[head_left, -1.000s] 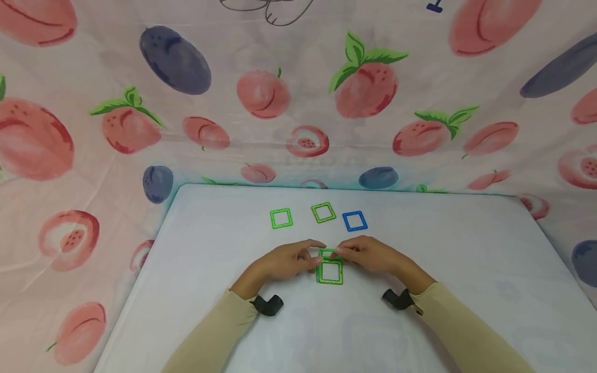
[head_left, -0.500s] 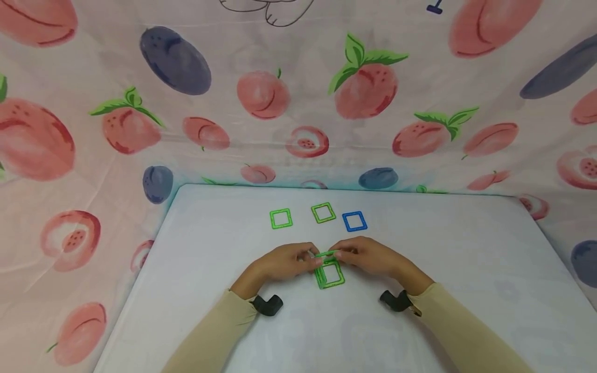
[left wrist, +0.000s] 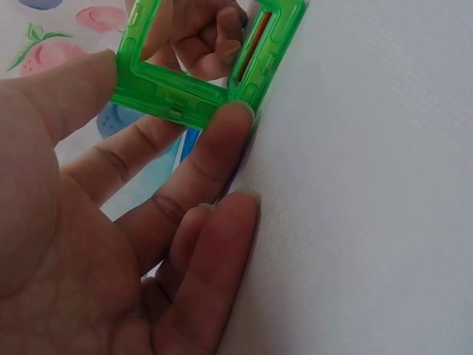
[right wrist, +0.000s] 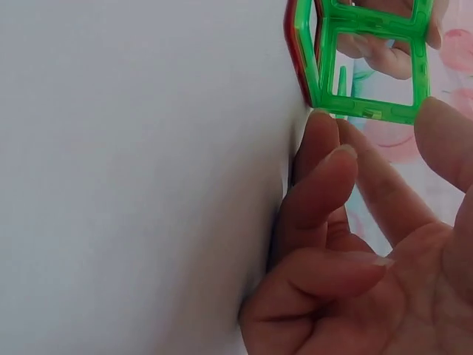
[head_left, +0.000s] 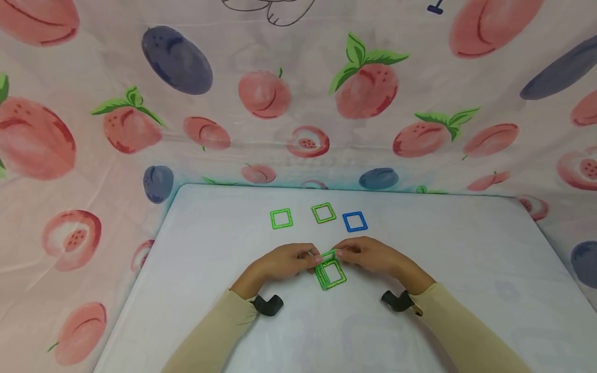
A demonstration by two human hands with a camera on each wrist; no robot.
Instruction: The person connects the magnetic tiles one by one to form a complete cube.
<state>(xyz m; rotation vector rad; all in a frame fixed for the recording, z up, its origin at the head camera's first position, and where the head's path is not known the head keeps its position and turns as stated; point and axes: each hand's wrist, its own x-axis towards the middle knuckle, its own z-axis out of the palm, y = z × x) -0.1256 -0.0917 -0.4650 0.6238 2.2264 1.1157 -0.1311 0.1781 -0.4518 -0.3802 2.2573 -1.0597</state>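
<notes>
Square green magnetic tiles stand joined in front of the person. One flat tile [head_left: 336, 284] lies on the table, an upright tile [head_left: 321, 280] rises along its left side, and a back tile [head_left: 328, 254] stands at its far edge. The left hand [head_left: 291, 260] pinches the tiles at their back left corner; in the left wrist view its thumb [left wrist: 89, 96] and a fingertip meet a green tile [left wrist: 174, 100]. From the right, the right hand [head_left: 368, 254] pinches the back tile's edge, its thumb [right wrist: 443, 137] at the frame [right wrist: 369, 111] in the right wrist view. Red shows along a lower edge there.
Farther back on the white table [head_left: 224, 223] lie a light green tile [head_left: 281, 226], a yellowish green tile [head_left: 324, 221] and a blue tile [head_left: 355, 229], apart from each other. Behind them hangs a fruit-print cloth [head_left: 210, 171]. Each wrist wears a black camera mount [head_left: 268, 305].
The back tile, earlier tilted and then seen nearly edge-on, now slants between the hands. The joined tiles have turned slightly anticlockwise on the table. Both hands have barely shifted.
</notes>
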